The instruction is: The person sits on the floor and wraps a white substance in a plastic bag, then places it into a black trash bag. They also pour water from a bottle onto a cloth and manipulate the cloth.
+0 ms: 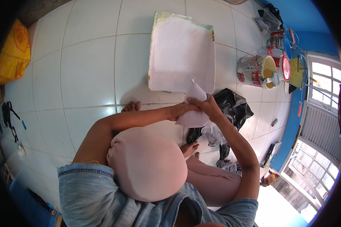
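Observation:
A cone-shaped bag (pixel 195 90), apparently plastic and filled with something white, is gripped in both hands. Its narrow, pinched tip points away from me, over the near edge of a shallow tray (pixel 184 81). My left hand (pixel 180 111) is wrapped around the bag's left side. From the right, my right hand (pixel 209 106) closes over its middle, the fingers of both hands meeting. The tray lies on the floor, with stained, coloured rims. White material (pixel 180 45) covers most of its inside; whether it is powder or paste I cannot tell.
Crumpled black plastic bags (pixel 233 107) and a clear bag (pixel 213 132) lie right of my hands. A stained paint bucket (pixel 257 71) rests at right, before other containers along the blue wall. A yellow bag (pixel 12 54) sits far left. My bare feet are on the white tiles (pixel 88 71).

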Demonstrator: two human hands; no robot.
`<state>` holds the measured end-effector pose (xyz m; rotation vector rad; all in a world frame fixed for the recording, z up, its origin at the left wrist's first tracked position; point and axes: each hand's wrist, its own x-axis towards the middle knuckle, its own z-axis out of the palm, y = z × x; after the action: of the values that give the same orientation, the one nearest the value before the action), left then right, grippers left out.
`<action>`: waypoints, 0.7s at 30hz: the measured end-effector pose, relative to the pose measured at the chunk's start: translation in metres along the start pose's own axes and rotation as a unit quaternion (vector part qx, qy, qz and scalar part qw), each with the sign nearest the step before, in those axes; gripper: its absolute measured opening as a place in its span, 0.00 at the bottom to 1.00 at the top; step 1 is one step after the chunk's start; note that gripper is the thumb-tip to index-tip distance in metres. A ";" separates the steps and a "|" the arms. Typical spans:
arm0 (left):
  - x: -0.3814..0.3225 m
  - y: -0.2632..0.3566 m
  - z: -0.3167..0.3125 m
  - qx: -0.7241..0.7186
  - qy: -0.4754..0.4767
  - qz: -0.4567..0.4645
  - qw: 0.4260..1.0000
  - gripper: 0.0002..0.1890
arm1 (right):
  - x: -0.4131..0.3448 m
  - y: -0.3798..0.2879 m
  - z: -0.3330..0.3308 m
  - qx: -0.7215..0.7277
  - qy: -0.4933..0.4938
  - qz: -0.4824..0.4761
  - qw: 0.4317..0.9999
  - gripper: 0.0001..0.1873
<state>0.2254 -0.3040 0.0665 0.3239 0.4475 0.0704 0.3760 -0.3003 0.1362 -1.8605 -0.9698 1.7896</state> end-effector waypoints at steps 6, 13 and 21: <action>0.001 -0.002 -0.004 -0.020 0.002 -0.011 1.000 0.26 | 0.001 0.000 0.001 -0.018 -0.012 -0.003 1.000 0.21; 0.001 -0.007 -0.005 -0.027 0.003 -0.016 1.000 0.26 | 0.001 0.007 0.001 -0.026 -0.014 0.012 0.999 0.21; 0.007 -0.011 -0.009 -0.022 -0.001 -0.014 1.000 0.26 | 0.002 0.009 0.000 -0.020 -0.019 0.010 1.000 0.20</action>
<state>0.2278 -0.3109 0.0527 0.2751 0.4487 0.0515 0.3782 -0.3053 0.1288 -1.8736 -1.0098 1.8365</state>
